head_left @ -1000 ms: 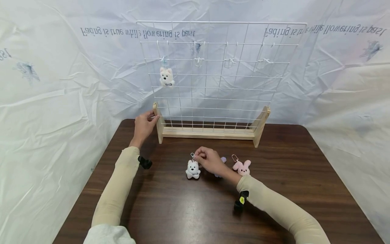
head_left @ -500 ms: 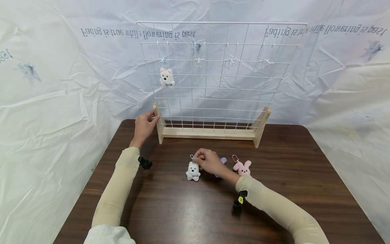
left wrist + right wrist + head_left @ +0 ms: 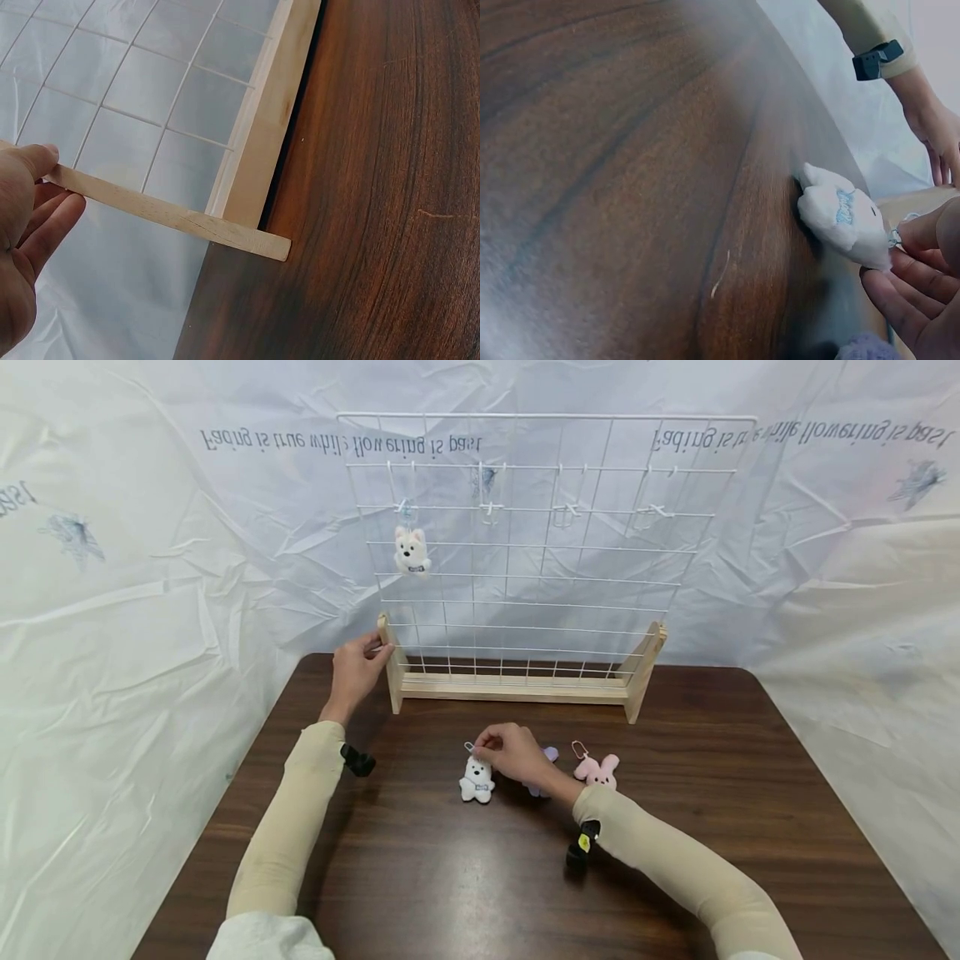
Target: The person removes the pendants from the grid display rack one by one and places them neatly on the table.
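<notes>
Right wrist view: right hand (image 3: pixel 930 285) pinches the small clasp (image 3: pixel 894 237) above the head of a white plush dog (image 3: pixel 847 217); the grip is narrow, thumb against fingers; part of the clasp is hidden.
White plush dog: on the near side of the rack, left of the two other toys; whether its back fully touches the table I cannot tell; likely light, soft and squashy, hard to break, its fur not slippery.
Clasp: probably stiff and a little slick; best held here or by the ring (image 3: pixel 469 747), as the body should swing loosely beneath.
Left hand (image 3: pixel 354 670): thumb and fingers pinch the wooden leg (image 3: pixel 172 214) at the rack's left end.
Wire rack (image 3: pixel 540 416): stands at the far side; a second dog (image 3: pixel 412 553) hangs from its leftmost hook (image 3: pixel 403 507).
Table (image 3: pixel 450 877): purple toy (image 3: pixel 551 753) partly behind the right hand; pink rabbit (image 3: pixel 597 772) to its right.
Ring, against half a second ago: tipped further left; fingers now overlap the near dog's head; left hand and hanging dog look unmoved.
</notes>
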A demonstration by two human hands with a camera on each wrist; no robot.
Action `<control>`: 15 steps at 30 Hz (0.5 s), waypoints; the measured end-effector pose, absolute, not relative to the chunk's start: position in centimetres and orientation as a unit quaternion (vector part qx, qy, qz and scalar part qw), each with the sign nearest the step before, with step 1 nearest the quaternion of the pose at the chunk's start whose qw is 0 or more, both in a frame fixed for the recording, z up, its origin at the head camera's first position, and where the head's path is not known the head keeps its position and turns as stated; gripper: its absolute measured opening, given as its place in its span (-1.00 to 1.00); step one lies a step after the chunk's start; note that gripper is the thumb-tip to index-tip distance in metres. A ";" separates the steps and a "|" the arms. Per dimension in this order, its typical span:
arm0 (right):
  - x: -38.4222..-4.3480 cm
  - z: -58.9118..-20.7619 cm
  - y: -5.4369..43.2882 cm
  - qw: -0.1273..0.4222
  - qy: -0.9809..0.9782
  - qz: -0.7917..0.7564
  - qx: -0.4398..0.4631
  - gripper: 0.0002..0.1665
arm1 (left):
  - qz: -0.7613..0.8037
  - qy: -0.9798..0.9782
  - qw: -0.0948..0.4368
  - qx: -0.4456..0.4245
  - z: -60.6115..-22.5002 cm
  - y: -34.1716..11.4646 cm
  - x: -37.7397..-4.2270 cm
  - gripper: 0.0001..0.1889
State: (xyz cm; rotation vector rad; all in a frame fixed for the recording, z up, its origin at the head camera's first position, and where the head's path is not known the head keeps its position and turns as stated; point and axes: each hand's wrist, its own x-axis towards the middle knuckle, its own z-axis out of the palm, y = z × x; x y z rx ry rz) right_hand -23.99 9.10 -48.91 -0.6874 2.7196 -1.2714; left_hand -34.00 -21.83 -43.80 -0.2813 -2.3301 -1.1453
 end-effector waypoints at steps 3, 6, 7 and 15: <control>-24.4 -49.2 9.0 0.028 0.886 -0.403 -0.228 -0.94 | -0.423 -0.862 0.260 -0.102 -43.8 -21.9 -34.0 -0.61; -24.7 -49.4 8.8 0.027 0.888 -0.398 -0.229 -0.94 | -0.424 -0.862 0.259 -0.102 -43.8 -21.9 -33.9 -0.60; -24.8 -49.5 8.8 0.027 0.889 -0.395 -0.229 -0.94 | -0.424 -0.862 0.259 -0.102 -43.8 -21.9 -33.9 -0.60; -25.3 -49.9 8.4 0.022 0.894 -0.388 -0.224 -0.93 | -0.427 -0.859 0.260 -0.110 -43.9 -21.9 -33.9 -0.59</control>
